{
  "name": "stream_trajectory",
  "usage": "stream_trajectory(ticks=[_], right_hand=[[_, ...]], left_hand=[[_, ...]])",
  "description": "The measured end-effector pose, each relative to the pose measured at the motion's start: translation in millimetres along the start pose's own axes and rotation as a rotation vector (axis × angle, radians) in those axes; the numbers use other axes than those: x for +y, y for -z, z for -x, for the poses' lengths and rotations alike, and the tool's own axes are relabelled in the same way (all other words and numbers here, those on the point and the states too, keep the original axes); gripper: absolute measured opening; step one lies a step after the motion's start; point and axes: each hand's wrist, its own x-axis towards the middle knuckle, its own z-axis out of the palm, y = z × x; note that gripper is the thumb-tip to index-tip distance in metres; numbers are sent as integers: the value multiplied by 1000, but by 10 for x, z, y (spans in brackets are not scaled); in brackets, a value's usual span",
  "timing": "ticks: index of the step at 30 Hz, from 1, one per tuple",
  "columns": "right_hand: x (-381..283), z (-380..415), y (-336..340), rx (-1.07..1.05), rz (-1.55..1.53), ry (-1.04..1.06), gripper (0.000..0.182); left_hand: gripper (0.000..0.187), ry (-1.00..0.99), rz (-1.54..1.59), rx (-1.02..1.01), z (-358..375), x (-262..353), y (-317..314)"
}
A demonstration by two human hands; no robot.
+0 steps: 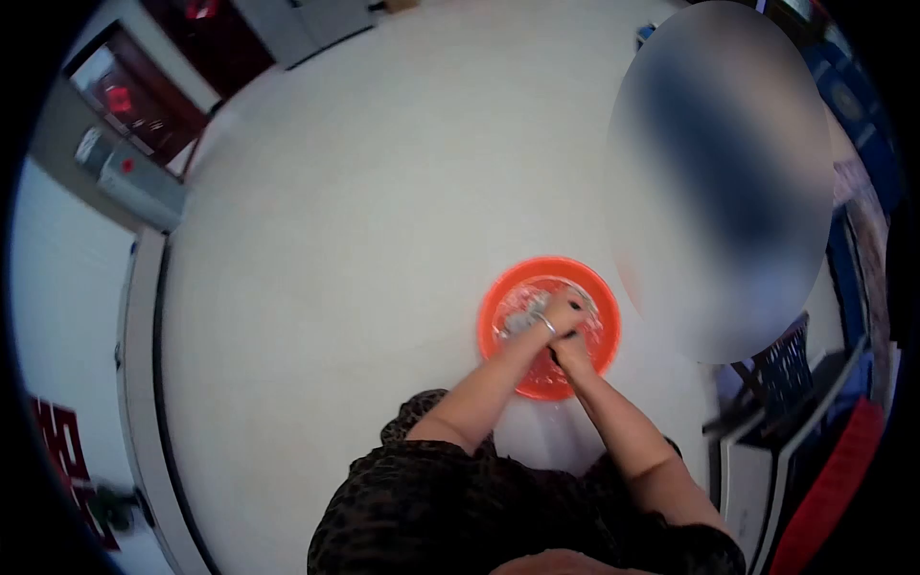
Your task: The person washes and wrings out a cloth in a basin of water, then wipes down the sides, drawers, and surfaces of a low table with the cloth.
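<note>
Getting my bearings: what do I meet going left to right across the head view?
Silver-grey unit with red sticker, grey cabinet, orange basin with left hand and right hand over it, red cloth.

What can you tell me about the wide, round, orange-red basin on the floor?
The wide, round, orange-red basin looks like glossy plastic, with a smooth rim and sloping wall. It sits upright on the pale, smooth floor, in front of the person. Inside are what looks like water and a pale grey, wet-looking cloth. The left hand and right hand reach in; whether they touch it is unclear.
</note>
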Motion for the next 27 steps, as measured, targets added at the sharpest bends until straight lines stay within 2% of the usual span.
stream_trajectory(ticks=[1,2,3,4,6,8,10,12,14,16,17,18,20,23,24,27], right_hand=[[-9,-40,-4,-20,122,-8,27],[-36,-27,2,-40,190,-35,35],[-105,-13,8,-48,226,-55,44],[-213,25,2,-51,164,-38,45],[-147,60,-73,68,184,12,50],[-100,66,-135,188,162,102,52],[-25,83,-154,230,204,122,53],[-54,148,-156,217,255,70,47],[78,122,-204,272,334,-2,44],[135,144,-255,302,418,-86,42],[115,182,-254,312,466,-135,41],[144,192,-238,321,518,-189,40],[248,225,-225,363,578,-201,41],[260,285,-124,424,673,-222,38],[266,306,-77,444,688,-209,37],[302,337,106,551,744,-208,40]], left_hand=[[20,-38,77,-3,-5,-42,-7],[16,84,-92,65,60,199,48],[15,116,-36,35,33,94,48],[14,143,16,9,-7,-44,16],[18,51,-204,130,25,-113,-18],[19,-8,-189,187,97,50,24],[19,41,-255,211,92,-133,-41],[20,59,-215,262,155,-45,-56],[21,128,-144,212,104,-529,-142],[22,82,-52,220,101,-881,-217],[22,61,-3,226,107,-968,-267],[21,124,34,227,111,-1020,-335],[21,255,92,223,166,-933,-442],[24,128,5,317,256,-419,-525],[27,154,126,302,198,-678,-656],[30,385,342,215,59,-643,-883]])
